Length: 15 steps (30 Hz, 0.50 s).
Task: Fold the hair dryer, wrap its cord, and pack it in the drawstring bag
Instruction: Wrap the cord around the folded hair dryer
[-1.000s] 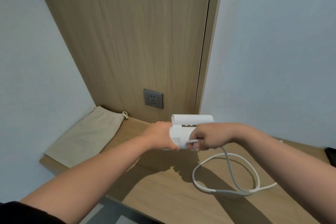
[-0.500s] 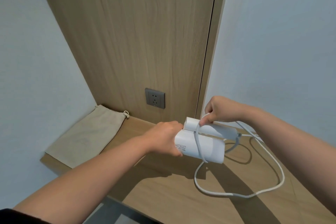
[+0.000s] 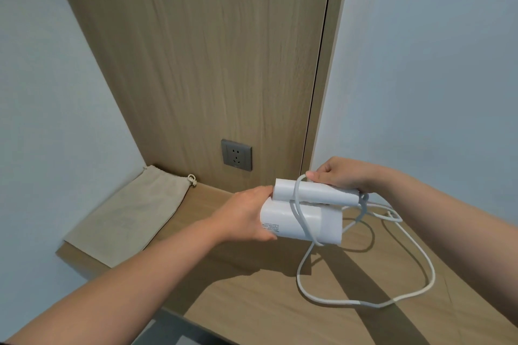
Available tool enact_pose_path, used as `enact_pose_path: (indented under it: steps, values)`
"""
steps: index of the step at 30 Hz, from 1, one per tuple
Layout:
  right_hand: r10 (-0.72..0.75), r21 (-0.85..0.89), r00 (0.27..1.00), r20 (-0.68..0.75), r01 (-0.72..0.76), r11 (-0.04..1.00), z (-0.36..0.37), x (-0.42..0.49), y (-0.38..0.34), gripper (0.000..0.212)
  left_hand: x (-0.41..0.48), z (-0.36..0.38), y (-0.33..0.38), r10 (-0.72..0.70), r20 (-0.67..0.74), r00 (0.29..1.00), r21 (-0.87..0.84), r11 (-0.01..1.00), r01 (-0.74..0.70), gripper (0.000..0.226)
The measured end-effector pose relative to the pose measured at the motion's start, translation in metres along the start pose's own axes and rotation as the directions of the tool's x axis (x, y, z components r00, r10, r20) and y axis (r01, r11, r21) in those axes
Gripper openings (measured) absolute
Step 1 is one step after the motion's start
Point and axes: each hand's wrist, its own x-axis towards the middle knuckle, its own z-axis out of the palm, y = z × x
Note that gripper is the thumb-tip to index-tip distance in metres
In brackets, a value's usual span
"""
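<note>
The white hair dryer (image 3: 322,223) is folded, its handle lying along the top of the barrel, held above the wooden counter. My left hand (image 3: 244,217) grips the barrel's left end. My right hand (image 3: 340,175) pinches the white cord (image 3: 364,301) against the top of the handle. One turn of cord crosses the dryer's body. The remaining cord hangs in a loose loop onto the counter at the right. The beige drawstring bag (image 3: 131,213) lies flat at the counter's far left, against the wall.
The wooden counter (image 3: 280,305) sits in a corner between a pale left wall and a wood panel. A grey wall socket (image 3: 236,154) is on the panel behind the dryer. The counter's front edge runs diagonally at lower left.
My right hand has carried the cord from below the dryer up over the handle, laying a turn around the body. The dryer shifted right and tilted; the loose loop on the counter spread wider.
</note>
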Motion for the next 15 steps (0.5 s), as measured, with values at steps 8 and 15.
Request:
enact_pose_path:
  steps: [8,15]
  values:
    - [0.001,-0.042,0.992,-0.123,-0.006,0.999,0.015,0.005,0.001,0.066,0.003,0.002,0.002,0.1,0.035,0.994,0.128,0.986,-0.104,0.121]
    - [0.075,0.042,0.991,-0.114,-0.071,0.997,0.014,0.006,0.0,0.062,0.01,0.008,0.005,0.181,-0.014,0.983,0.334,0.928,-0.166,0.108]
